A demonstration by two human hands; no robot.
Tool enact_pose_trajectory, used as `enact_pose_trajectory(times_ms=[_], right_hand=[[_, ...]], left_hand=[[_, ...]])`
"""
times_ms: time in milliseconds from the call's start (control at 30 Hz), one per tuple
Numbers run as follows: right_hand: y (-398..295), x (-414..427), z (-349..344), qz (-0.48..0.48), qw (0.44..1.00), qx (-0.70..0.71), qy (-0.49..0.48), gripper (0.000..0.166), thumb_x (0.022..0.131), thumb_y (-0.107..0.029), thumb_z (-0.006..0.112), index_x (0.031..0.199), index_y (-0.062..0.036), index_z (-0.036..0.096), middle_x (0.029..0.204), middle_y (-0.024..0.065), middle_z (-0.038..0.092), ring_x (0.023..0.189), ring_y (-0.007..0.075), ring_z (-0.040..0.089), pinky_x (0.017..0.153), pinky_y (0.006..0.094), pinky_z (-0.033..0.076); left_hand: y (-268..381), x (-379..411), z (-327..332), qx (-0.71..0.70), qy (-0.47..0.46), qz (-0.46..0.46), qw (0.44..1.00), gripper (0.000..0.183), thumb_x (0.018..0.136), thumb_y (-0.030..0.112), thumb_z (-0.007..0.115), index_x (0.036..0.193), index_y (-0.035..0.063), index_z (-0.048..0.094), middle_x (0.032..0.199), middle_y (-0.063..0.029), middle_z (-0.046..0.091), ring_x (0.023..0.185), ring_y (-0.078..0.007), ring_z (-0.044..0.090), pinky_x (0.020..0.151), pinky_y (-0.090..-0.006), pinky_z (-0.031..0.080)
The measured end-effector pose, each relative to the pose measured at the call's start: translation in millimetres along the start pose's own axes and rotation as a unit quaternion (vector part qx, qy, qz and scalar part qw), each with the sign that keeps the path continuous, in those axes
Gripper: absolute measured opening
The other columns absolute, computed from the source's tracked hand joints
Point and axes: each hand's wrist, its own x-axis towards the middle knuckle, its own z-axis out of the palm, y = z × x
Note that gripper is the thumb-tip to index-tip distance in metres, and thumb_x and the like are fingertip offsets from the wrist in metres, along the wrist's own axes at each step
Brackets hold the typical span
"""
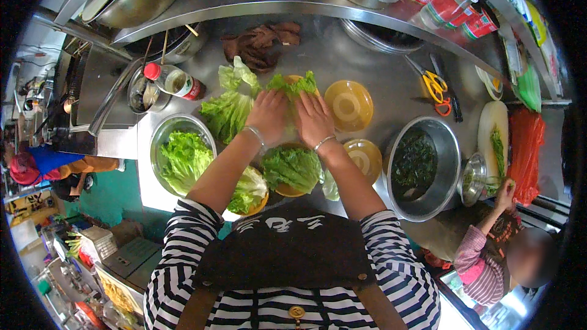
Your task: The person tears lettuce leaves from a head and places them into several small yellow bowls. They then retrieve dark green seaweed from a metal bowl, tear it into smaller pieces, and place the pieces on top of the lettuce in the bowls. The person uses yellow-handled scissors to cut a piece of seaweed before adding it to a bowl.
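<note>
My left hand (269, 112) and my right hand (314, 114) are side by side on green lettuce (304, 83), with the leaf showing between them. Their fingertips reach the far part of a yellow bowl (293, 78), mostly covered. Both thumbs are hard to make out. Loose lettuce leaves (224, 112) lie left of my left hand. Closer to me, a lettuce-filled bowl (293, 191) and another yellow bowl (259, 205) with lettuce stand below my wrists. To the right are two more yellow bowls, one farther back (349, 105) and one (364, 158) partly behind my right forearm.
A metal basin of lettuce (158, 165) stands left, a pot of dark greens (454, 169) right. A red-capped bottle (185, 85), brown cloth (257, 46) and yellow-handled scissors (433, 85) lie around. A shelf edge (284, 8) crosses overhead. A co-worker's hand (505, 194) is by a cutting board (490, 123).
</note>
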Motion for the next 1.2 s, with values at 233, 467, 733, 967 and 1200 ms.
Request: enact_pose_trajectory(times_ms=[233,467,733,967,1200], right_hand=[[4,6,-12,-0.040,0.999,-0.004,-0.021,0.042,0.081,-0.016,0.048,0.121,-0.0058,0.048,0.134,0.0080,0.039,0.126,0.0214,0.032,0.107,0.0409,0.017],[7,14,-6,-0.034,0.999,0.009,-0.027,0.041,0.079,-0.011,0.048,0.119,-0.0053,0.048,0.133,0.0081,0.039,0.126,0.0216,0.032,0.107,0.0413,0.016],[12,-6,-47,0.023,0.978,0.184,0.099,0.033,0.079,-0.011,0.053,0.111,-0.0057,0.052,0.120,0.0106,0.049,0.108,0.0309,0.046,0.096,0.0431,0.032],[-20,-113,-91,0.029,0.971,0.208,0.115,0.033,0.076,-0.006,0.059,0.108,-0.0051,0.054,0.105,0.0114,0.055,0.094,0.0314,0.054,0.079,0.0404,0.045],[-33,-234,-58,-0.009,0.994,0.101,-0.049,0.059,0.070,-0.016,0.063,0.124,-0.0100,0.042,0.130,0.0149,0.037,0.116,0.0320,0.041,0.088,0.0423,0.041]], left_hand=[[-15,5,9,-0.008,-0.034,0.034,0.999,0.053,0.080,0.026,0.051,0.128,0.0047,0.040,0.137,-0.0116,0.033,0.131,-0.0251,0.023,0.109,-0.0398,0.014],[-21,4,9,-0.057,-0.002,0.059,0.997,0.050,0.077,0.023,0.057,0.123,0.0065,0.046,0.134,-0.0108,0.038,0.129,-0.0256,0.026,0.108,-0.0403,0.017],[-25,-28,-17,-0.260,0.242,0.008,0.935,0.035,0.074,0.002,0.056,0.109,0.0056,0.056,0.122,-0.0133,0.050,0.113,-0.0320,0.046,0.095,-0.0398,0.037],[9,-107,-29,-0.262,0.229,-0.076,0.934,0.029,0.074,0.000,0.054,0.103,0.0030,0.058,0.110,-0.0172,0.056,0.100,-0.0349,0.054,0.086,-0.0398,0.044],[41,-169,-26,-0.309,0.236,-0.097,0.916,0.024,0.075,0.001,0.055,0.098,0.0030,0.059,0.106,-0.0161,0.058,0.098,-0.0338,0.055,0.083,-0.0386,0.045]])
